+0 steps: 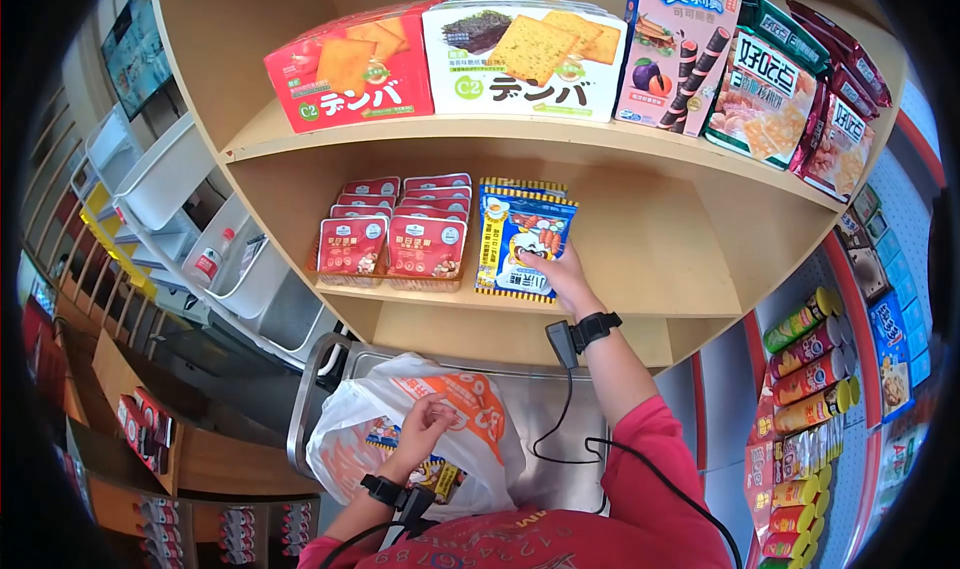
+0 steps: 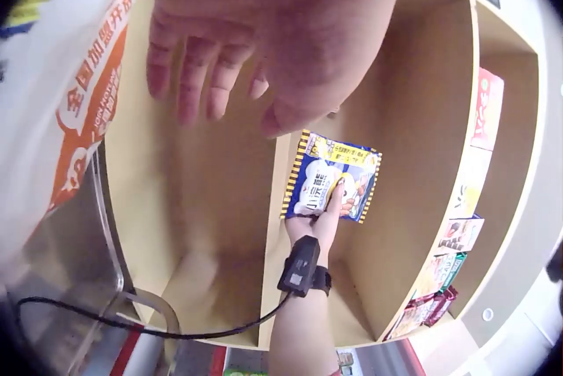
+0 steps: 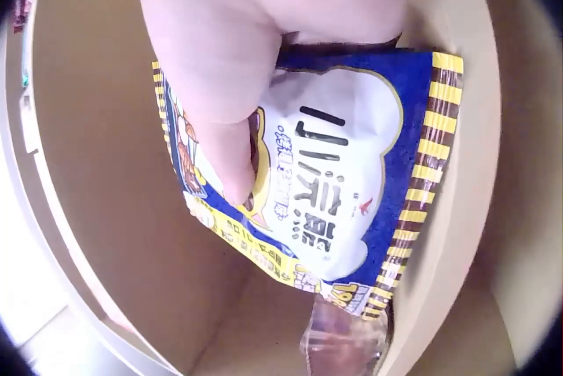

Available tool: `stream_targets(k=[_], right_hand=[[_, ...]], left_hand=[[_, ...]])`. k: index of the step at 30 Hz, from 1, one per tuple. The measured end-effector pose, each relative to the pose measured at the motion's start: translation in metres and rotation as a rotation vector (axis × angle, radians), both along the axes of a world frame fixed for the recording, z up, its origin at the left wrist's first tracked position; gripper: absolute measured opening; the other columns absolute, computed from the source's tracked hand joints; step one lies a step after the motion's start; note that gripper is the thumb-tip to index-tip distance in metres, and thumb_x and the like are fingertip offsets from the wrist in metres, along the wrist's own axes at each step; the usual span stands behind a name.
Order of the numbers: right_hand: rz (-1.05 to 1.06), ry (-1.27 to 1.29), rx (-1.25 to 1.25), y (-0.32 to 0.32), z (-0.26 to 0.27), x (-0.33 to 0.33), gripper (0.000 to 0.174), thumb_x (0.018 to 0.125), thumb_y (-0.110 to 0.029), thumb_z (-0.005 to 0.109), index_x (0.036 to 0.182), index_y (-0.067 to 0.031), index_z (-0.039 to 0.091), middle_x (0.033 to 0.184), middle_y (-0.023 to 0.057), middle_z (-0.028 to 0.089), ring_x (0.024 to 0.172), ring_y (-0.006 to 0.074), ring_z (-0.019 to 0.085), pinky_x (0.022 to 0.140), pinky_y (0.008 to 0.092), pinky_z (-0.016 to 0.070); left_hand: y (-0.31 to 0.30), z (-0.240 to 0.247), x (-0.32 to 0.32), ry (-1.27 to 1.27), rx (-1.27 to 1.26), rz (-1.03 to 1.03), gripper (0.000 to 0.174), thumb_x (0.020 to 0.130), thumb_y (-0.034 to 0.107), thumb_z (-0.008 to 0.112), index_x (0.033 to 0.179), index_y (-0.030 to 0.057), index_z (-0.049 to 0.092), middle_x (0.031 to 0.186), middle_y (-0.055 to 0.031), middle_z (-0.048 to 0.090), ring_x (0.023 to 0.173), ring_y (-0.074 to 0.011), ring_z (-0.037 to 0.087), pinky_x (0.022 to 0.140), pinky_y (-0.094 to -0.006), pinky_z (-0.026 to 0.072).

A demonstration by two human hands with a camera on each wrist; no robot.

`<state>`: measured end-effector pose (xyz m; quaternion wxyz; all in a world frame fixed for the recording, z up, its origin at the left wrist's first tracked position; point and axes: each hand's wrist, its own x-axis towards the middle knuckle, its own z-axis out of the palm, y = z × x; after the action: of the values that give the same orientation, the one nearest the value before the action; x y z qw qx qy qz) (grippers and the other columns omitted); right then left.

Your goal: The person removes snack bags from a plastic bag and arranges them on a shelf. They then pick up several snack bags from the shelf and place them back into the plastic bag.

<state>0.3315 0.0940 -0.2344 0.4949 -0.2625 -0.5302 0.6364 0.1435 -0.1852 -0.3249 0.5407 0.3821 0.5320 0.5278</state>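
Right hand (image 1: 570, 281) pinches blue snack packets (image 1: 502, 237) at the shelf's front edge (image 1: 650, 313), left hand (image 1: 424, 431) relaxed open; a loose pinch might drop them

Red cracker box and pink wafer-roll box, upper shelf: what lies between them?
White cardboard cracker boxes stand between the red box and the pink box in the head view.

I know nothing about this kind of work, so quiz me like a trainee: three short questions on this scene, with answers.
1. Which hand grips the blue snack packet with yellow-and-black striped edges?
2. True or false: the white cardboard cracker box with green print stands on the shelf above that packet.
3. Fill in: from the person's side, the clear plastic tubs with red labels stand to the packet's ____.

Key: 1. right hand; 2. true; 3. left.
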Motion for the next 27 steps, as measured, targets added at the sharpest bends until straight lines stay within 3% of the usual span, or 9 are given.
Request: stream_targets(k=[5,11,14,18,23,27], right_hand=[[0.035,-0.026,0.050,0.014,-0.007,-0.013,0.059,0.069,-0.004,0.074,0.118,-0.0031,0.042,0.113,0.0066,0.055,0.102,0.0152,0.054,0.088,0.0302,0.0450],[-0.118,-0.201,0.318,0.024,-0.027,-0.019,0.076,0.065,-0.004,0.077,0.127,-0.0034,0.033,0.118,0.0089,0.051,0.108,0.0176,0.051,0.089,0.0302,0.0444],[-0.132,-0.092,0.321,0.013,-0.017,-0.021,0.082,0.065,-0.002,0.076,0.131,-0.0038,0.027,0.120,0.0101,0.049,0.110,0.0182,0.049,0.090,0.0304,0.0438],[-0.158,-0.144,0.300,0.009,-0.015,-0.021,0.083,0.066,-0.001,0.076,0.132,-0.0035,0.026,0.120,0.0101,0.049,0.111,0.0188,0.050,0.092,0.0312,0.0430],[-0.366,-0.262,0.439,0.024,-0.032,-0.018,0.054,0.073,-0.012,0.071,0.118,-0.0010,0.043,0.112,0.0129,0.052,0.101,0.0219,0.054,0.088,0.0333,0.0427],[-0.345,-0.299,0.389,0.026,-0.042,-0.019,0.051,0.075,-0.010,0.070,0.119,-0.0022,0.045,0.111,0.0089,0.054,0.101,0.0166,0.054,0.088,0.0296,0.0431]], left_hand=[[-0.003,0.001,0.005,-0.011,0.003,-0.021,0.032,0.086,0.001,0.054,0.117,0.0010,0.045,0.091,-0.0054,0.056,0.087,-0.0128,0.057,0.081,-0.0266,0.0482],[-0.008,-0.003,0.004,0.013,-0.003,-0.042,0.029,0.086,-0.001,0.053,0.114,0.0006,0.047,0.090,-0.0048,0.057,0.086,-0.0116,0.056,0.080,-0.0256,0.0479],[-0.014,-0.001,0.003,0.000,0.021,-0.049,0.028,0.086,-0.001,0.052,0.114,0.0007,0.047,0.091,-0.0049,0.057,0.085,-0.0121,0.056,0.079,-0.0251,0.0474],[-0.022,-0.005,0.001,-0.005,0.047,-0.030,0.028,0.086,-0.002,0.052,0.113,0.0007,0.048,0.091,-0.0053,0.058,0.084,-0.0129,0.057,0.077,-0.0248,0.0467],[-0.031,0.002,-0.003,0.023,0.031,-0.013,0.029,0.085,-0.002,0.051,0.114,0.0013,0.048,0.089,-0.0054,0.058,0.082,-0.0127,0.058,0.076,-0.0243,0.0464],[-0.036,-0.005,-0.008,0.016,0.055,0.007,0.028,0.085,-0.002,0.051,0.113,0.0019,0.049,0.089,-0.0052,0.059,0.080,-0.0126,0.058,0.074,-0.0238,0.0466]])
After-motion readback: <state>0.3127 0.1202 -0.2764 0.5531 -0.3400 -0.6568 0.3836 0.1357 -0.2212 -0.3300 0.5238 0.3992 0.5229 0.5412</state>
